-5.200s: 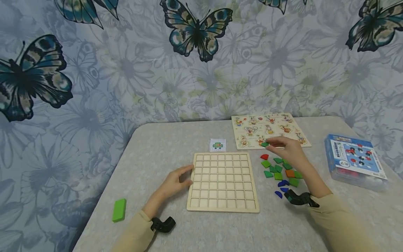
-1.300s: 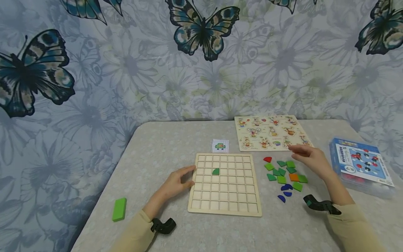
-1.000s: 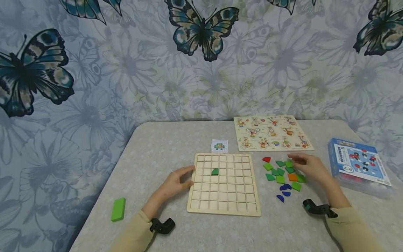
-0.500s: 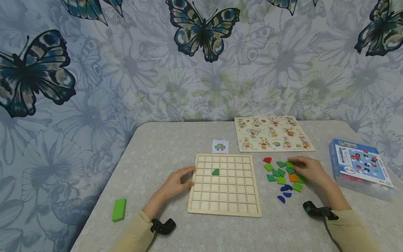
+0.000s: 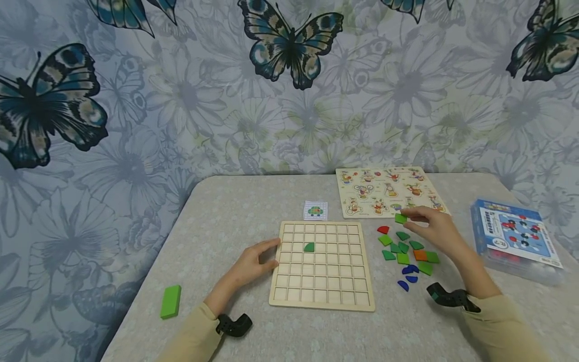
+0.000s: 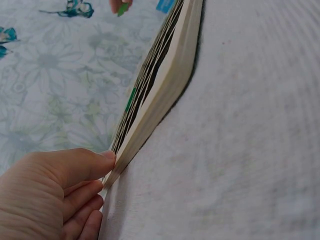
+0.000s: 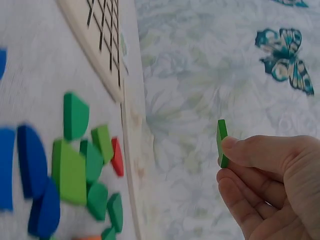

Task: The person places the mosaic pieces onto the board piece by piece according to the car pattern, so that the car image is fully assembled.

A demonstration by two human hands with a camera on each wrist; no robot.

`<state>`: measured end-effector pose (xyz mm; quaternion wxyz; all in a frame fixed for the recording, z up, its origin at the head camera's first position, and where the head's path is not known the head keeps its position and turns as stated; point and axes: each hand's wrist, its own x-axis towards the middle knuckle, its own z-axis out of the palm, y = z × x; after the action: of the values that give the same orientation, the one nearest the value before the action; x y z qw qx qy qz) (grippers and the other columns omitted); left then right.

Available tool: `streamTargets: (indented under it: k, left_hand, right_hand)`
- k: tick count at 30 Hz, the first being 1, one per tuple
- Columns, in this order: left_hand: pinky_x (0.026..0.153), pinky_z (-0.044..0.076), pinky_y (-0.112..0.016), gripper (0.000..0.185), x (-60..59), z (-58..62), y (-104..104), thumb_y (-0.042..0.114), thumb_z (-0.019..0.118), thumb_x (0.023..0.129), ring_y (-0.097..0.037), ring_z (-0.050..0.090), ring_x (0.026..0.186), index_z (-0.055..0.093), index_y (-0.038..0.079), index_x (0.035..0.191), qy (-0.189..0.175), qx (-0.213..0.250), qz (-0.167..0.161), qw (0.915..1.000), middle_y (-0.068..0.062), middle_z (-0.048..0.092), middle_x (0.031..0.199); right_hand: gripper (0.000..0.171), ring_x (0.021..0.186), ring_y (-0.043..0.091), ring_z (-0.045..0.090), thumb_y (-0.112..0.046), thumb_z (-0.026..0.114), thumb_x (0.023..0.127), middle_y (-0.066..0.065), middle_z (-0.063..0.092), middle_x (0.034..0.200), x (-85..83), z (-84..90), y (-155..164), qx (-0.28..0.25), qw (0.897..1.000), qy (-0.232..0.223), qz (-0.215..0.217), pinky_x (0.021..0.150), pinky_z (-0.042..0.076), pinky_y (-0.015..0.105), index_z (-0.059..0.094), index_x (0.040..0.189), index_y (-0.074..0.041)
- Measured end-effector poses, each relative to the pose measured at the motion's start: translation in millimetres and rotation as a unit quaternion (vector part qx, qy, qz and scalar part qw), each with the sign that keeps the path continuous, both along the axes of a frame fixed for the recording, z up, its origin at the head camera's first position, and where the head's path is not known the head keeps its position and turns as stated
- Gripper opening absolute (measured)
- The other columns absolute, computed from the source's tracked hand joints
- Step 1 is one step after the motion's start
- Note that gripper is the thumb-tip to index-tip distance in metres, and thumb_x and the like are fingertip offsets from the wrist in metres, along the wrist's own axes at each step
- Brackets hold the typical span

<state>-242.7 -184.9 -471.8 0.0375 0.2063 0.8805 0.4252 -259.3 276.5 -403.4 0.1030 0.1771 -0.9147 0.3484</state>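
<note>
A wooden grid board (image 5: 321, 263) lies mid-table with one green quarter-round piece (image 5: 309, 247) in a cell. My left hand (image 5: 255, 261) rests against the board's left edge (image 6: 150, 125), thumb and fingers touching it. My right hand (image 5: 429, 229) is lifted above a heap of loose tiles (image 5: 404, 251) to the board's right and pinches a light green tile (image 5: 400, 218) (image 7: 221, 142) between thumb and fingers. The heap (image 7: 75, 170) holds green, blue, red and orange pieces.
A small pattern card (image 5: 315, 210) lies behind the board. A picture peg puzzle (image 5: 389, 192) sits at the back right, a blue-lidded plastic box (image 5: 515, 239) at the far right, a green block (image 5: 171, 301) near the front-left edge. Butterfly wallpaper stands behind the table.
Earlier my right hand put a green quarter-round piece into the board, then came back to the heap. It has now risen from the heap with a light green tile pinched. The left hand stayed put.
</note>
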Motion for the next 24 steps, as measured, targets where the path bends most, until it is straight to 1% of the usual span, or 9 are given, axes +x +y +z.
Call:
streamTargets:
  k: [4, 8, 14, 21, 24]
  left_hand:
    - [0.106, 0.033, -0.045, 0.057, 0.5, 0.6, 0, 0.014, 0.071, 0.085, -0.028, 0.039, 0.131, 0.049, 0.006, 0.138, 0.008, 0.004, -0.006, 0.9999, -0.008, 0.047, 0.140]
    - [0.106, 0.033, -0.047, 0.057, 0.7, 0.1, 0, 0.014, 0.071, 0.086, -0.029, 0.040, 0.130, 0.049, 0.005, 0.138, 0.012, 0.005, -0.009, 0.9999, -0.010, 0.047, 0.140]
    - [0.106, 0.034, -0.046, 0.057, 1.0, -0.4, 0, 0.015, 0.070, 0.086, -0.029, 0.040, 0.130, 0.049, 0.005, 0.138, 0.014, 0.005, -0.009, 0.9998, -0.009, 0.047, 0.140]
    - [0.105, 0.035, -0.047, 0.057, 0.8, -0.5, -1, 0.016, 0.070, 0.086, -0.029, 0.041, 0.129, 0.048, 0.005, 0.138, 0.014, 0.008, -0.014, 0.9998, -0.009, 0.047, 0.140]
    - [0.105, 0.034, -0.046, 0.058, 1.7, 0.9, -1, 0.016, 0.071, 0.086, -0.028, 0.040, 0.130, 0.048, 0.005, 0.138, 0.014, 0.006, -0.014, 0.9998, -0.009, 0.046, 0.140]
  right_hand:
    - [0.032, 0.101, 0.038, 0.060, -0.010, 0.068, 0.088, 0.019, 0.062, 0.115, -0.4, 5.6, -16, -0.004, 1.000, 0.010, 0.029, 0.080, 0.052, 0.050, 0.063, 0.118, 0.000]
    - [0.032, 0.101, 0.037, 0.061, -0.008, 0.068, 0.087, 0.020, 0.061, 0.116, -1.2, 7.1, -28, -0.011, 0.999, 0.006, 0.039, 0.078, 0.053, 0.047, 0.063, 0.118, 0.001]
    - [0.032, 0.100, 0.035, 0.061, -0.005, 0.068, 0.087, 0.019, 0.062, 0.117, -4.2, 6.0, -46, -0.035, 0.998, -0.009, 0.050, 0.080, 0.053, 0.043, 0.063, 0.118, 0.002]
    - [0.032, 0.098, 0.030, 0.063, -0.008, 0.070, 0.086, 0.013, 0.064, 0.113, -11.8, 3.3, -74, -0.040, 0.995, 0.008, 0.093, 0.080, 0.054, 0.037, 0.065, 0.116, 0.000]
    - [0.032, 0.098, 0.029, 0.063, -0.008, 0.070, 0.086, 0.013, 0.065, 0.112, -13.3, 1.8, -88, -0.052, 0.993, -0.002, 0.111, 0.082, 0.053, 0.036, 0.065, 0.116, 0.000]
